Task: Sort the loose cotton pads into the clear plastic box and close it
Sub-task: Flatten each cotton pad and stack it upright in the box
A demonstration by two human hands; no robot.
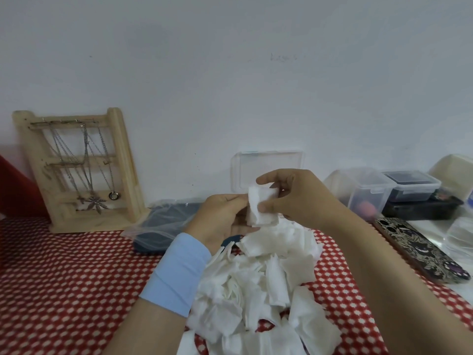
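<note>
White bundle in your grip: a small, squared stack of cotton pads [262, 204], held upright between both hands, above the heap.
Right hand [297, 198]: thumb and fingertips pinch the stack's near face and top edge, seemingly to keep the edges flush.
Left hand [220, 219]: fingers curl round the stack's left side and brace it; a pale blue sleeve [179, 272] covers the wrist.
Why held so: you appear to be evening the pads into one block, so that they drop into the box together.
Loose pads [256, 285]: a big heap lies on the red dotted cloth [76, 278] right under your hands, within easy reach.
Clear plastic box [267, 161]: only its lid shows, standing open against the wall just behind your hands; the tray is hidden by them.
Progress: early, by my reading; most pads are unsorted and the lid is not yet shut.
Around: a wooden necklace stand [82, 170] sits far left, a zip bag [163, 221] beside your left hand, and a patterned phone [419, 249] and lidded containers [371, 190] to the right.
</note>
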